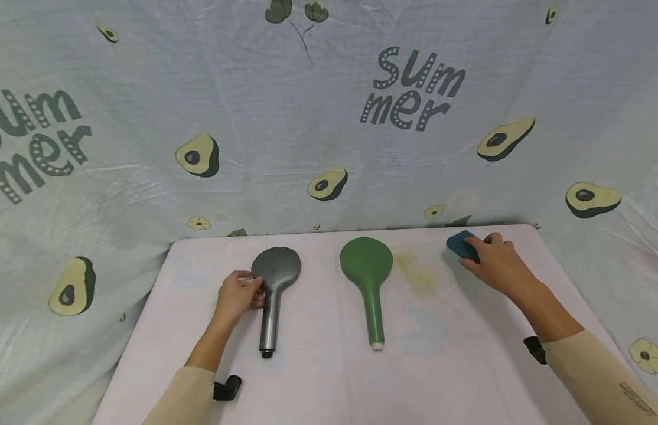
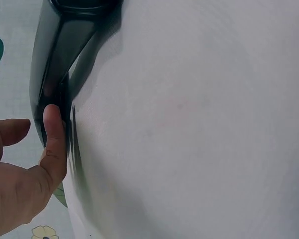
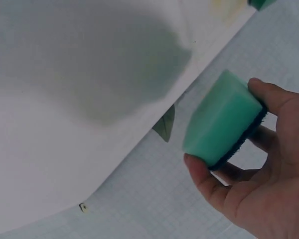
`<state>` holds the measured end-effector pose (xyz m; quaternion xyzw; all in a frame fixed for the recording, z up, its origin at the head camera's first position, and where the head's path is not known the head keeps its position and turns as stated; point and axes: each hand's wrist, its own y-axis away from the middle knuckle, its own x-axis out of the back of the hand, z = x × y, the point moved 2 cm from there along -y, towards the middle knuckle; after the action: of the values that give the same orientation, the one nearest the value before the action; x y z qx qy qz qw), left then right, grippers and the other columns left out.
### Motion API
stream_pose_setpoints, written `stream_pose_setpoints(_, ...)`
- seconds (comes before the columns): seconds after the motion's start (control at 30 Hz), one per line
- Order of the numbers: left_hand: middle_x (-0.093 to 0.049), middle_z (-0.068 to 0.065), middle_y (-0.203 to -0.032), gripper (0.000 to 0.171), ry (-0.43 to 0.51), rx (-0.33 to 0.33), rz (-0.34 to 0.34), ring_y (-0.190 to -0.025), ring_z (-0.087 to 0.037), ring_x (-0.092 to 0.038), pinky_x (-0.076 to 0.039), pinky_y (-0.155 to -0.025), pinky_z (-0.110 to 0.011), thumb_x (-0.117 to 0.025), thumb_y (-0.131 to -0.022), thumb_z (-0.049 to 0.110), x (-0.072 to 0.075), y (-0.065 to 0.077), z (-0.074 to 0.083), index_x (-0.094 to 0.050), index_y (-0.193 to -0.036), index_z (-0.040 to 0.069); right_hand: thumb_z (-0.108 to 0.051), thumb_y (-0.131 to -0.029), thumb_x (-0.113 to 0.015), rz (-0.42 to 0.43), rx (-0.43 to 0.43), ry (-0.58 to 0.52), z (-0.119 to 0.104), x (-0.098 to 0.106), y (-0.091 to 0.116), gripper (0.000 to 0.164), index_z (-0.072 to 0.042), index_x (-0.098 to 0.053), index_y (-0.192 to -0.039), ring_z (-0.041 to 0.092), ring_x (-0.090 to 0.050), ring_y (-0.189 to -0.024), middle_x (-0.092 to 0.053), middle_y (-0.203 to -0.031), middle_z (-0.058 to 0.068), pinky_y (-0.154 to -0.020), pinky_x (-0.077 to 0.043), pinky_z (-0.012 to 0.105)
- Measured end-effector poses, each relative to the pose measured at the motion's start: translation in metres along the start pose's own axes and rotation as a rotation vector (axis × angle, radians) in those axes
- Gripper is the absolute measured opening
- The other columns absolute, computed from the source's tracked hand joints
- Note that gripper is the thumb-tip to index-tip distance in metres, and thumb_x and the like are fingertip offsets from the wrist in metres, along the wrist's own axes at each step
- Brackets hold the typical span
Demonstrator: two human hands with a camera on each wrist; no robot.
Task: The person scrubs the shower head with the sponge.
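A grey shower head with a round face and straight handle lies at the left of the table. My left hand is at its left side, fingers close about the neck. One finger rests along its dark side in the left wrist view, while another fingertip stands slightly apart. Near the table's far right edge, my right hand pinches a sponge with a dark blue scouring layer. Its light green foam faces the table, and a broad shadow falls below. Between the hands lies a green shower head.
A yellowish stain marks the pale tabletop right of the green shower head. Behind the table hangs a cloth printed with avocados and lettering. Black devices sit at both wrists.
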<state>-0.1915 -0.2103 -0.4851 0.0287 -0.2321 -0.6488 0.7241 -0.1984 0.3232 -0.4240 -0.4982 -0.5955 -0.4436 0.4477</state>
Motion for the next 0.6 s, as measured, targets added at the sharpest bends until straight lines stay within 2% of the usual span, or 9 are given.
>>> stream_pose_setpoints(0.17,-0.072,-0.026,-0.100,0.050,-0.027,-0.022,0.006,-0.060,-0.011,-0.069,-0.063,-0.059,-0.029,-0.060,-0.105,0.015,0.005,0.003,0.005,-0.041,-0.143,-0.011,-0.033,-0.101,-0.064,-0.114,-0.093,0.016,0.007,0.002,-0.005,0.063,0.007,-0.045,-0.146,0.062,-0.050,-0.103,-0.040,-0.126,0.048,-0.082,-0.052,0.068)
stream_pose_setpoints(0.3,-0.072,-0.030,-0.109,0.049,-0.083,-0.049,0.005,-0.065,-0.013,-0.071,-0.063,-0.062,-0.030,-0.059,-0.106,0.019,0.010,0.006,0.009,-0.044,-0.143,-0.009,-0.033,-0.101,-0.063,-0.183,-0.122,0.050,0.015,0.002,-0.009,0.064,0.010,-0.044,-0.144,0.062,-0.050,-0.102,-0.041,-0.124,0.049,-0.082,-0.051,0.067)
stream_pose_setpoints(0.43,-0.070,-0.031,-0.116,0.050,-0.118,-0.095,-0.006,-0.077,-0.021,-0.075,-0.064,-0.069,-0.032,-0.060,-0.106,0.020,0.015,0.010,0.015,-0.045,-0.145,-0.007,-0.034,-0.101,-0.062,-0.231,-0.162,0.064,0.024,-0.004,-0.014,0.065,0.012,-0.043,-0.144,0.066,-0.049,-0.106,-0.041,-0.125,0.050,-0.087,-0.050,0.070)
stream_pose_setpoints(0.6,-0.067,-0.031,-0.122,0.048,-0.154,-0.176,0.020,-0.095,-0.032,-0.075,-0.064,-0.074,-0.030,-0.059,-0.107,0.022,0.021,0.013,0.023,-0.047,-0.144,-0.006,-0.033,-0.101,-0.061,-0.261,-0.186,0.037,0.028,-0.008,-0.013,0.067,0.013,-0.040,-0.145,0.070,-0.046,-0.112,-0.038,-0.128,0.052,-0.091,-0.047,0.074)
